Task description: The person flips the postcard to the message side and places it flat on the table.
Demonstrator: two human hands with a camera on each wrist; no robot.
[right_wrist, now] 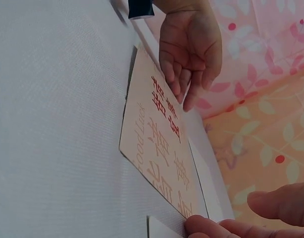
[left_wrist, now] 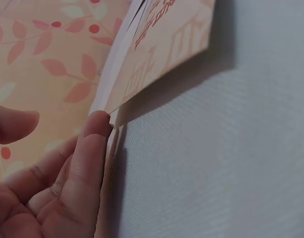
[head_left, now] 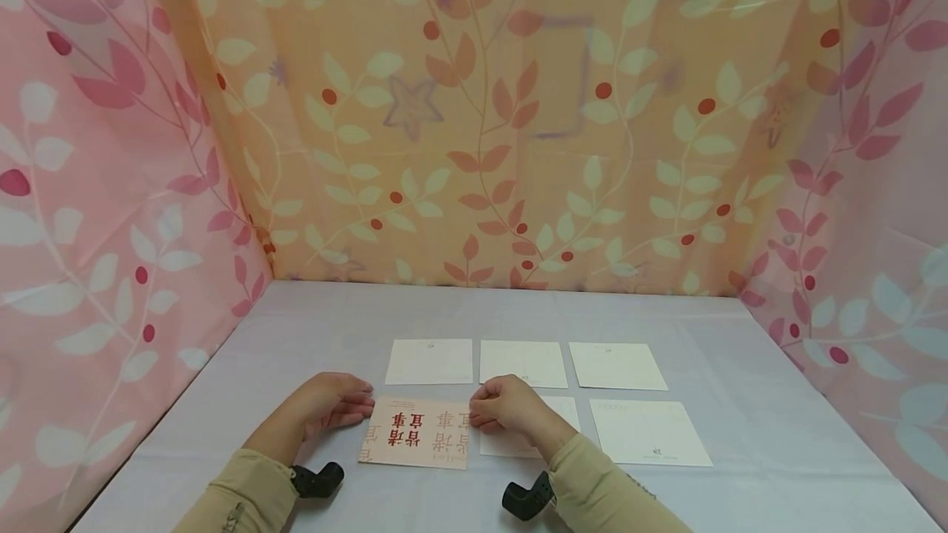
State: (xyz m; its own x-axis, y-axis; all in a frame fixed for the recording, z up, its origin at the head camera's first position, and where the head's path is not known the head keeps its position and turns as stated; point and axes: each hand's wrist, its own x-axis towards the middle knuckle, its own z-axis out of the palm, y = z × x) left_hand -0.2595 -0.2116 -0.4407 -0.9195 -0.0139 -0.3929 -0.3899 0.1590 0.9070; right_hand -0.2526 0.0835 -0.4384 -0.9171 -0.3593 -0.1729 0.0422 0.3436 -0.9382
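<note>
A peach card (head_left: 415,433) with red characters lies in front, its near edge slightly off the white table in the left wrist view. At its left side, my left hand (head_left: 336,403) touches the edge with its fingertips (left_wrist: 96,124); the thumb is apart from it. My right hand (head_left: 511,410) has its fingertips (right_wrist: 201,225) at the card's right edge, and that thumb too stands clear of it. Partly beneath my right hand lies a white card (head_left: 559,410). Faint "Good Luck" lettering shows on the peach card (right_wrist: 159,134) in the right wrist view.
Three white cards form a back row: left (head_left: 429,362), middle (head_left: 522,363) and right (head_left: 618,365). Another white card (head_left: 650,432) lies at front right. Leaf-patterned cloth (head_left: 481,113) walls the table (head_left: 311,319) at the back and sides.
</note>
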